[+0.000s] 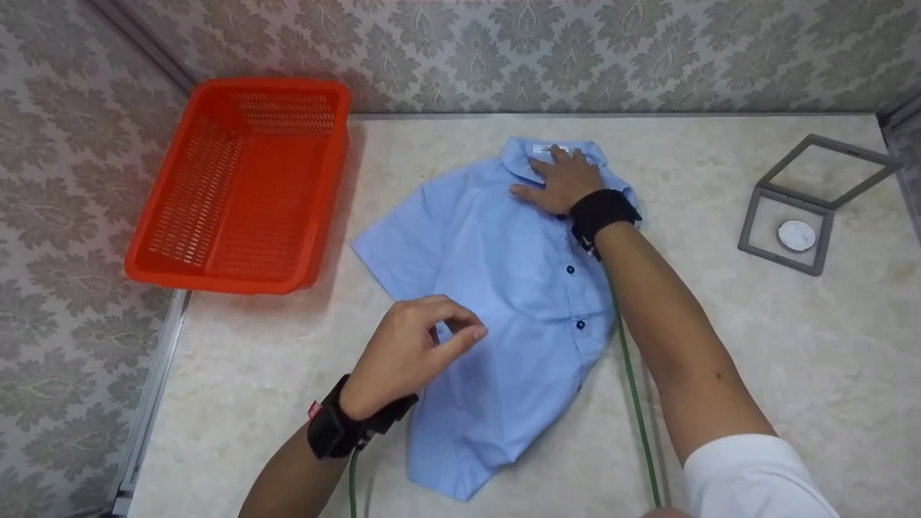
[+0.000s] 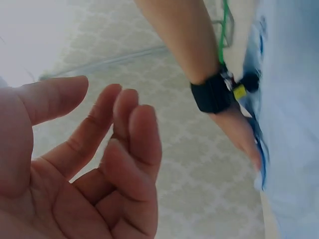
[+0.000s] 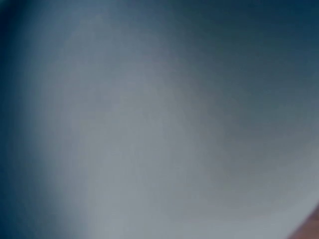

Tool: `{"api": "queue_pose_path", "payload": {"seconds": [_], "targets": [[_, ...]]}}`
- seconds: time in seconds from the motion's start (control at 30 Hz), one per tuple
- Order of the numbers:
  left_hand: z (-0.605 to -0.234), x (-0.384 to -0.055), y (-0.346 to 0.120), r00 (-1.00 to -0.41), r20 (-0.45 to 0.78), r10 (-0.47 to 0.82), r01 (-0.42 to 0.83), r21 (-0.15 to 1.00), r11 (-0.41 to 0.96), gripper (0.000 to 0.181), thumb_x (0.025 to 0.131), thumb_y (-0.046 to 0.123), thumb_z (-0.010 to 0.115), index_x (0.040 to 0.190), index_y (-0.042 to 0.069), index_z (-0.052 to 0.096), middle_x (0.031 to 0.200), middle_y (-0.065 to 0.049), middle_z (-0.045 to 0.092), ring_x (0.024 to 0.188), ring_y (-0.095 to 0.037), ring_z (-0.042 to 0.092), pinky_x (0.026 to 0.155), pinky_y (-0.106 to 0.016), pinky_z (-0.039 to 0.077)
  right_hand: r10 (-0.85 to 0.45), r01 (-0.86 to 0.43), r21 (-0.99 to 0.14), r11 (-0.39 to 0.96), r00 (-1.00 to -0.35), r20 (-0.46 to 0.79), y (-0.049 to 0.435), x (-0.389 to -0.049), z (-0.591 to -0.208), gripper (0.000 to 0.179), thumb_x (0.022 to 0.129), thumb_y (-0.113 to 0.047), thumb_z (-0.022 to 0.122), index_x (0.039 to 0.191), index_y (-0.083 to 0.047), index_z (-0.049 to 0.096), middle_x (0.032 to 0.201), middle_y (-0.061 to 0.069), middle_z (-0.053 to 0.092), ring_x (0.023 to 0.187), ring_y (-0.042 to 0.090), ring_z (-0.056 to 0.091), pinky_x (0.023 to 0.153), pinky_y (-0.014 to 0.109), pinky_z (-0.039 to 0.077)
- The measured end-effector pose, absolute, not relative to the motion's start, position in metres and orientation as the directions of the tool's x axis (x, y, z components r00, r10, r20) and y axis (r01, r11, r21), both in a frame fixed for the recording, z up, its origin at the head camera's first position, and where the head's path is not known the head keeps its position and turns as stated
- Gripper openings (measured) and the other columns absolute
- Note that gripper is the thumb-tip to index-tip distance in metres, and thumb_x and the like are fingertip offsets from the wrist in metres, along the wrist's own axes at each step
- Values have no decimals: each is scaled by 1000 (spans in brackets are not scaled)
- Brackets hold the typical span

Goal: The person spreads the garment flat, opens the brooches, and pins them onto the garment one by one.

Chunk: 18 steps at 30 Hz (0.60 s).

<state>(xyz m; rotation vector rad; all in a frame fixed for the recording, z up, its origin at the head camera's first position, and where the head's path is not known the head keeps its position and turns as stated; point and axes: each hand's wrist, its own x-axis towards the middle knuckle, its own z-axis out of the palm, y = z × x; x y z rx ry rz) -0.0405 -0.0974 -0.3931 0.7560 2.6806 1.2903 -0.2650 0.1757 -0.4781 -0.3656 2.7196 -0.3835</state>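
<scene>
A light blue short-sleeved shirt point(image 1: 496, 288) with dark buttons lies on the pale table, its collar toward the back wall. My right hand point(image 1: 568, 180) presses flat on the shirt just below the collar, fingers spread. Over the shirt's lower left side hovers my left hand point(image 1: 410, 349), its fingers loosely bent and nothing in them. The left wrist view shows the left hand point(image 2: 94, 174) with a gap between thumb and fingers; the shirt point(image 2: 291, 109) is at the right edge. The right wrist view is a blur of pale blue-grey, apparently cloth up close.
To the left stands an orange-red plastic basket point(image 1: 331, 187) with slotted walls. A grey hinged frame point(image 1: 755, 216) holding a round white disc point(image 1: 796, 235) sits at the right. Patterned walls border the table at the back and left. A green cable point(image 1: 633, 388) runs from each wristband.
</scene>
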Motion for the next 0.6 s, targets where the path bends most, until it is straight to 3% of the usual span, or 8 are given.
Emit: {"api": "queue_pose_path", "payload": {"seconds": [0.23,0.4,0.6], "targets": [[-413,-107,-82,-928,141,344,355,611,708,22,95,29,71,106,12,78,96,-2,72,90,-19,66,76,-33,51,-278,-185,-284,941,-901,-333,176,-265,-479,91,93,-78,34,160,-18,27,164,24,14,146,56,9,114,67,16],[-426,-151,-67,-956,81,281,279,544,791,32,94,32,71,118,10,74,112,-10,71,99,-25,66,78,-38,53,-279,-194,-263,945,-897,-342,175,-267,-478,88,94,-75,37,161,-18,26,164,24,14,146,55,11,114,67,18],[-443,-200,-42,-961,4,276,247,456,855,48,95,34,69,137,10,63,136,-15,59,124,-32,55,96,-45,49,-282,-208,-244,947,-903,-324,173,-266,-479,86,95,-72,42,161,-18,26,164,25,16,145,57,14,113,68,21]]}}
